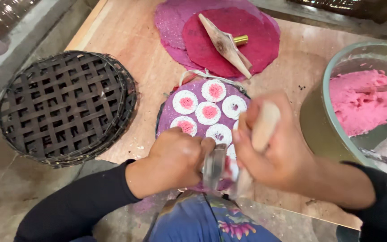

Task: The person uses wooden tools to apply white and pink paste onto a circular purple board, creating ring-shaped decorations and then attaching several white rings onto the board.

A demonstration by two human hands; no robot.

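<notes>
- Landmark: the round purple tray point(169, 117) of white-and-pink rounds point(208, 112), mid-board.
- Left of it, a strip of bare wooden board point(135, 54) gives passage; beyond that strip the woven basket lid point(66, 105) blocks the way.
- Behind it, the stacked magenta sheets point(265, 45) carrying a wooden scoop point(225, 42) lie just beside its far rim.
- Right of it, bare board runs to the glass bowl point(325, 76), whose tall wall bars passage.
- On its near edge, the left hand point(175, 161) and right hand point(269, 143) crowd together over a metal mould point(213, 168).
</notes>
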